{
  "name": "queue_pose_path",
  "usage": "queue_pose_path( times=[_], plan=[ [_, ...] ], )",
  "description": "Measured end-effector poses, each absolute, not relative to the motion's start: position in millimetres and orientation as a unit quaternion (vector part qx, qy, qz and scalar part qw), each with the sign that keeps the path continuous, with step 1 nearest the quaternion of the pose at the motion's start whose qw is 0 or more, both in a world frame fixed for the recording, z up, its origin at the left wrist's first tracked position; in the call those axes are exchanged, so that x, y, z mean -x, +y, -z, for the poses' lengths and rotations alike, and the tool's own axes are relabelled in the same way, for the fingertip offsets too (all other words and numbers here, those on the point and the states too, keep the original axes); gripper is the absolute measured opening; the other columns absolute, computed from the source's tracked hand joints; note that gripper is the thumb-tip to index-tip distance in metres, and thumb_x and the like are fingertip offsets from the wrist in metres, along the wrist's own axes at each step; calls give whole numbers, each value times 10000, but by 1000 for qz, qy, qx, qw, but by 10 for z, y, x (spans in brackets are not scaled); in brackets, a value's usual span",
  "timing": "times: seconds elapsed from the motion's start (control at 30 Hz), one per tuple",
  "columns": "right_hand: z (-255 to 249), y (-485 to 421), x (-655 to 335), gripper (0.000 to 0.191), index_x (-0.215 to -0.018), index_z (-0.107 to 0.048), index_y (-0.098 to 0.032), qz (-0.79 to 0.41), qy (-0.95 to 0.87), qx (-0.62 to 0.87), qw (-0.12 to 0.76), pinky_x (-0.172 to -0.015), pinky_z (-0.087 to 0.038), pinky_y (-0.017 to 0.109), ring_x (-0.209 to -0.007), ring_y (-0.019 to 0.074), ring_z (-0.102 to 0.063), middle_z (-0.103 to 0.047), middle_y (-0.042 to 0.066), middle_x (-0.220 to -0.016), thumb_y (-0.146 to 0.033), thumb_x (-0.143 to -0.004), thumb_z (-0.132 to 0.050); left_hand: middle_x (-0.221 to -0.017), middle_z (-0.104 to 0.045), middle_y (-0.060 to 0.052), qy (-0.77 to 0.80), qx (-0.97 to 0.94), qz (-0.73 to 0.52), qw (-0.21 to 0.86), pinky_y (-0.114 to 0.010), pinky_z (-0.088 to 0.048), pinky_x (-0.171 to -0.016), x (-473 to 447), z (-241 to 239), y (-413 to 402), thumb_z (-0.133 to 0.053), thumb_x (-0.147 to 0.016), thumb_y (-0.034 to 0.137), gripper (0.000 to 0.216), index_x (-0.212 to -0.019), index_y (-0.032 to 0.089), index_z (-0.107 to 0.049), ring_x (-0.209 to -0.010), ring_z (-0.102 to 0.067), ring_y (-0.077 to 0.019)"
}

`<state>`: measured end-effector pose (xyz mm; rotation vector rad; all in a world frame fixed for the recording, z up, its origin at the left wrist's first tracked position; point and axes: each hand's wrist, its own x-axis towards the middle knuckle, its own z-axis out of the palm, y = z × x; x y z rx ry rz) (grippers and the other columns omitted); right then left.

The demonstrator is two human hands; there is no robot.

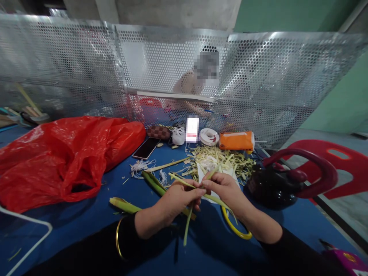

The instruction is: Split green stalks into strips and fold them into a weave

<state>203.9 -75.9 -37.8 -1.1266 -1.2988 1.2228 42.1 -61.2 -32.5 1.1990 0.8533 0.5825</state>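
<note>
My left hand (172,201) and my right hand (225,189) meet over the blue table (86,222), both pinched on thin green-yellow leaf strips (188,185) that cross between them. One strip hangs down below my left hand. More green stalks (153,183) lie just left of the hands, and another stalk (124,205) lies nearer my left wrist. A pile of pale leaf trimmings (227,159) sits just beyond the hands. A yellow ring (234,228) lies under my right wrist.
A red plastic bag (66,153) fills the left. A phone (146,148), white thread (140,166), tape roll (209,136) and orange packet (236,140) lie by the perforated metal screen (86,69). A dark kettle (276,184) stands right. A person sits behind the screen.
</note>
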Motion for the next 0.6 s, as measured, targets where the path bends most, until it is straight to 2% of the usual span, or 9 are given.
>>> queue_pose_path(
  times=[0.23, 0.47, 0.6],
  plan=[
    [412, -852, -1982, 198, -660, -596, -182, -354, -640, 505, 458, -545, -389, 247, -578, 126, -499, -558, -16, -590, -280, -830, -571, -554, -580, 8, 421, -556, -256, 669, -220, -430, -523, -448, 287, -630, -618, -660, 210, 65, -679, 155, -646, -501, -537, -103],
    [450, -826, -1946, 217, -625, -587, -176, -394, -578, 525, 484, -542, -386, 265, -551, 128, -490, -543, -16, -558, -314, -793, -580, -571, -604, 2, 416, -551, -247, 680, -213, -410, -503, -422, 337, -603, -607, -638, 182, 98, -704, 162, -678, -501, -535, -102],
    [416, -807, -1953, 196, -636, -583, -177, -417, -577, 503, 490, -536, -381, 255, -542, 119, -480, -522, -32, -554, -306, -784, -591, -625, -621, -4, 404, -519, -244, 713, -230, -440, -546, -399, 381, -581, -664, -693, 315, 169, -757, 159, -676, -537, -555, -103]
  ],
)
